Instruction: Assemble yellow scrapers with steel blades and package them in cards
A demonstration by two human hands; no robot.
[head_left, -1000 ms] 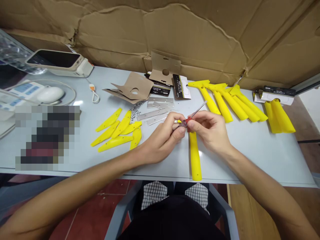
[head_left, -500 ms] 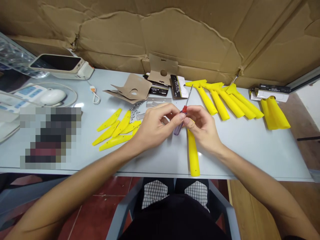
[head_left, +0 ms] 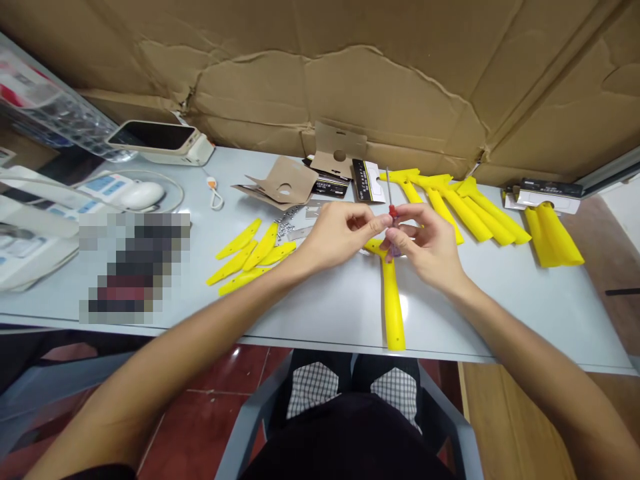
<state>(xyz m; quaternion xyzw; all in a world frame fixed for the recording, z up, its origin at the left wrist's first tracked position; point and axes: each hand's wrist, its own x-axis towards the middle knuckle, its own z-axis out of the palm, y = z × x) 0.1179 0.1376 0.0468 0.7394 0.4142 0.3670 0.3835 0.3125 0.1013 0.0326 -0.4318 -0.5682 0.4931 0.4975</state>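
Note:
A screwdriver (head_left: 393, 212) with a red collar and a purple clear handle points its shaft up and away. My right hand (head_left: 427, 243) is closed round its handle. My left hand (head_left: 343, 235) is pinched, with its fingertips at the red collar; whether anything small is between them cannot be made out. Below the hands a yellow T-shaped handle (head_left: 393, 307) lies on the table, its head partly hidden. Left of my left hand lie several flat yellow pieces (head_left: 238, 239), a pile of small screws (head_left: 285, 225) and metal blades (head_left: 299, 233).
Several yellow handles (head_left: 463, 210) lie at the back right, beside a packaged one (head_left: 555, 233). Opened cardboard packages (head_left: 285, 183) stand at the back centre. A phone-like device (head_left: 160, 137), a cable (head_left: 215, 193) and a blurred-out object (head_left: 135, 267) are on the left.
The view has shifted, so the table items appear further right. The screwdriver is now more upright, and both hands have moved slightly off the yellow handle's head, showing more of it.

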